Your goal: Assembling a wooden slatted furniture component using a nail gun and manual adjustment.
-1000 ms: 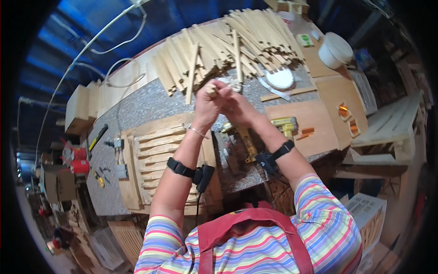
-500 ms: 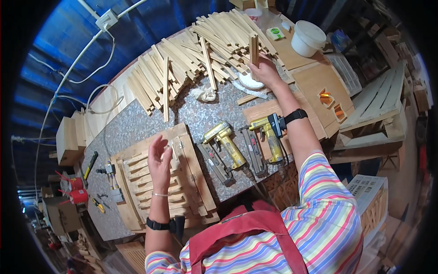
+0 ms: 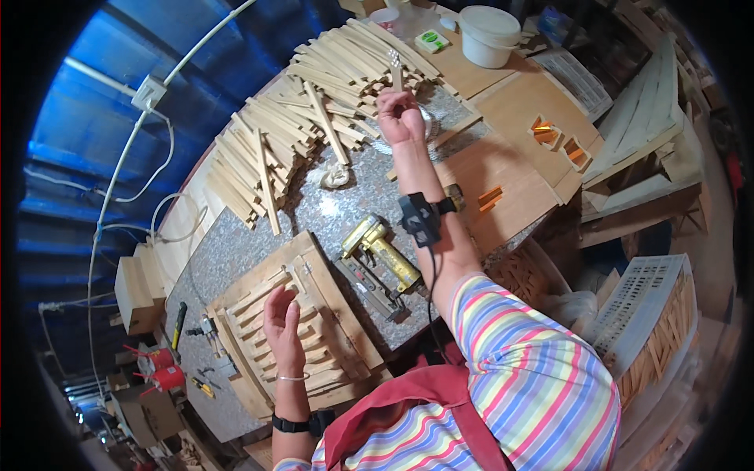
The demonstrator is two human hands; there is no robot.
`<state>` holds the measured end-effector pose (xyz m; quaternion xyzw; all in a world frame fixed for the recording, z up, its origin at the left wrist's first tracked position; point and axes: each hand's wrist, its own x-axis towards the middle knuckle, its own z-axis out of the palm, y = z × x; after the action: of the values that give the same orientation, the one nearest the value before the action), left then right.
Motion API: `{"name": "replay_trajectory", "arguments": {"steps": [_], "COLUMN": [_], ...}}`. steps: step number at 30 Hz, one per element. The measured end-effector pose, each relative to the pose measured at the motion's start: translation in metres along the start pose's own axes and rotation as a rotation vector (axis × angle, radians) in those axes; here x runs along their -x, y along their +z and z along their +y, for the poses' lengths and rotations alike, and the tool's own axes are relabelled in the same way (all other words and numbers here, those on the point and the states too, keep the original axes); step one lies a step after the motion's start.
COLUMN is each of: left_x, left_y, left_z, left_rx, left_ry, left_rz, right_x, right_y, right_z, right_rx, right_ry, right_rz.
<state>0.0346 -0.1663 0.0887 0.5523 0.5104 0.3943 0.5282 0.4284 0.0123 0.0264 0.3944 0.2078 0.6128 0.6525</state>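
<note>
My right hand (image 3: 402, 118) is closed around a small bundle of wooden sticks (image 3: 396, 72), which point up and away, ends showing. It is over the right end of a large pile of loose wooden sticks (image 3: 330, 102). A white item below is mostly hidden by the hand. My left hand (image 3: 283, 334), fingers loosely curved and thumb apart, hovers empty over a wooden jig (image 3: 345, 318) holding a row of notched slats (image 3: 312, 331). Between the hands, a yellow nail gun (image 3: 385, 255) lies on the speckled tabletop (image 3: 228, 259).
A white bucket (image 3: 488, 39) stands far right near flat wooden boards (image 3: 534, 102) with orange pieces on them. A crumpled cloth (image 3: 332, 176) lies before the stick pile. Red spools (image 3: 161, 370) and a wood block (image 3: 141, 290) are left. A crate of wood strips (image 3: 644, 322) sits right.
The view has shifted. My right hand has turned with the sticks, and its forearm now covers where the second nail gun showed. My left hand stays over the jig, slightly lower.
</note>
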Motion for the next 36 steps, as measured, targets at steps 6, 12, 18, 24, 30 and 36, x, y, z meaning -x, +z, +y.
{"name": "replay_trajectory", "arguments": {"steps": [6, 12, 18, 24, 30, 36], "left_x": [-0.033, 0.001, 0.045, 0.079, 0.092, 0.095], "left_y": [-0.01, -0.04, -0.135, -0.192, -0.225, -0.236], "left_z": [0.007, -0.003, -0.046, -0.041, -0.063, -0.063], "left_rx": [0.542, 0.433, 0.435, 0.672, 0.701, 0.748], "left_ry": [-0.227, -0.239, -0.131, 0.012, 0.094, 0.166], "left_rz": [-0.302, -0.407, -0.127, 0.385, 0.316, 0.159], "right_x": [0.118, 0.191, 0.246, 0.269, 0.257, 0.256], "right_y": [-0.03, -0.079, -0.103, -0.139, -0.168, -0.183], "right_z": [0.158, 0.239, 0.217, 0.222, 0.238, 0.233], "right_rx": [1.847, 2.494, 2.664, 3.127, 3.388, 3.471], "right_ry": [0.597, 0.508, 0.251, 0.703, 0.426, 0.305], "right_rz": [0.276, 0.254, 0.26, 0.152, 0.328, 0.268]}}
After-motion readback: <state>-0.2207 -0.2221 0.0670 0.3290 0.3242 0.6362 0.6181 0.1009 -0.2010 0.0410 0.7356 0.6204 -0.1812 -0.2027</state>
